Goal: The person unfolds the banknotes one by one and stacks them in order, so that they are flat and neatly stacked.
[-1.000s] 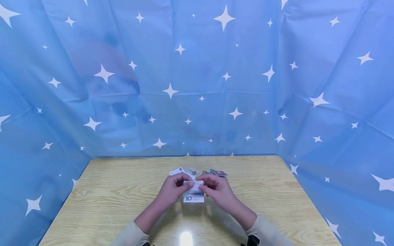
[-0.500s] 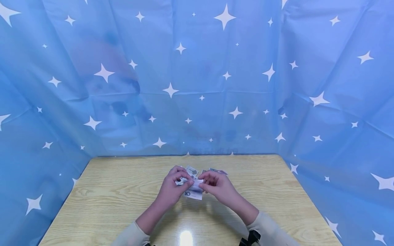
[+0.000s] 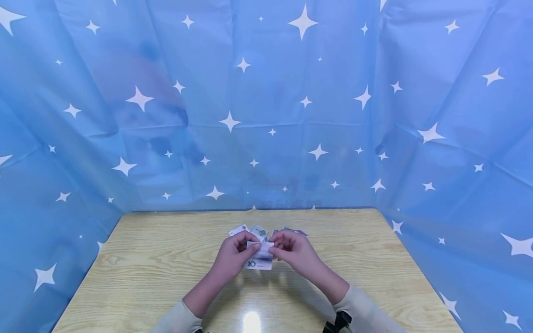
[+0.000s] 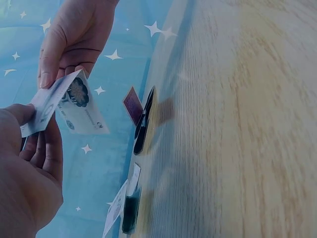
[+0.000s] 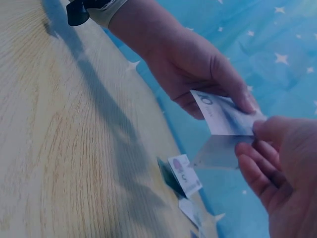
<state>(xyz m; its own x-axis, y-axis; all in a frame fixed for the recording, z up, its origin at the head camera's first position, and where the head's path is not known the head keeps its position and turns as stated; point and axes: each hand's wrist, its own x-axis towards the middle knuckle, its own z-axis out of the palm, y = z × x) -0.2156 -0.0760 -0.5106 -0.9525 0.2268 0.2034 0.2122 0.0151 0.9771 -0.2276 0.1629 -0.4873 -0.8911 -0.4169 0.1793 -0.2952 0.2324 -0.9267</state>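
A banknote printed with a 10 (image 3: 259, 262) is held in front of me above the table, folded across its middle. My left hand (image 3: 234, 252) pinches its left side between thumb and fingers. At the opposite side, my right hand (image 3: 296, 253) pinches the note the same way. In the left wrist view the folded note (image 4: 47, 105) hangs with its two halves apart, one bearing a dark flower print. From the right wrist view, the note (image 5: 223, 115) shows its fold towards my right hand (image 5: 290, 163), and a pale half slants below the printed one.
Behind the hands, a white note (image 3: 238, 230) and a greyish note (image 3: 259, 231) lie on the wooden table (image 3: 158, 259), left of some darker purplish notes (image 3: 295, 231). A blue star-patterned curtain (image 3: 266, 101) surrounds the table's back and sides.
The 10 note swung to a tilt half a second ago and is now nearly level, slightly higher and further left than at first. The left fingers lifted, then came back down; both hands keep hold.
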